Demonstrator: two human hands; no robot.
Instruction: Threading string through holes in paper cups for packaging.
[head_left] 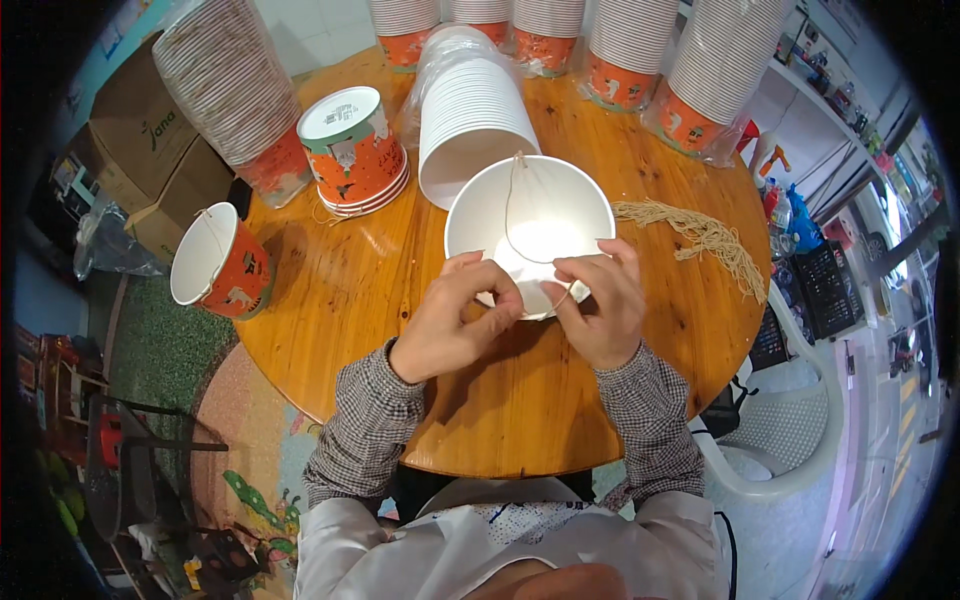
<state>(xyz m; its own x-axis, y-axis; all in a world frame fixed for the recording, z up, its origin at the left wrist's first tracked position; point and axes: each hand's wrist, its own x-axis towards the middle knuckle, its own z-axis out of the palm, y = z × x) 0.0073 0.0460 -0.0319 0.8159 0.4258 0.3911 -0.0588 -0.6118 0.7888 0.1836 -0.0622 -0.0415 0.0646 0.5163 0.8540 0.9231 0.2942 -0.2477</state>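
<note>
White garment (640,550) nearest; the right hand (607,308) pinches twine (508,215) at the paper bucket's (480,222) near rim, above the wooden table (340,340); the left hand (458,318) curls there, its hold hard to tell.

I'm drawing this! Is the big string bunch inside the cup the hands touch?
No, the string bunch lies on the wooden table, right of the cup.

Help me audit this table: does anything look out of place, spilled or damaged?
One long stack of white round paper buckets lies on its side, looking askew because the tall orange-and-white paper bucket stacks behind it stand upright. I see no spill or obvious damage.
</note>
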